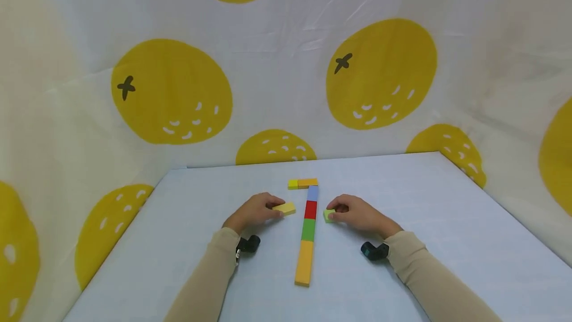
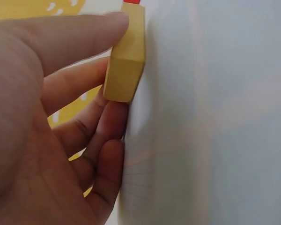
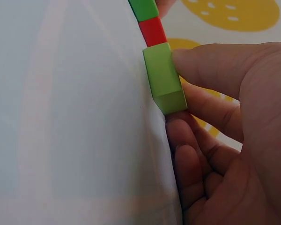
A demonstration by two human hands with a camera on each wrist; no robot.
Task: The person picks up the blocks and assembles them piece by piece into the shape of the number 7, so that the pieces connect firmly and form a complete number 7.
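Note:
A column of blocks runs down the table: blue (image 1: 313, 193), red (image 1: 310, 209), dark green (image 1: 308, 230) and a long orange one (image 1: 304, 264) nearest me. Across its far end lie a small yellow block (image 1: 292, 184) and an orange block (image 1: 308, 182). Left of the column, my left hand (image 1: 258, 211) pinches a pale yellow block (image 2: 129, 54) between thumb and fingers. On the other side my right hand (image 1: 356, 212) pinches a light green block (image 3: 165, 77), low at the table surface and a small gap from the column.
The white table (image 1: 380, 178) spreads out on both sides of the blocks. Behind it hangs a pale cloth (image 1: 277, 88) printed with big yellow fruit. A black wrist camera (image 1: 375, 251) sits by my right sleeve, another black camera (image 1: 249, 243) by the left.

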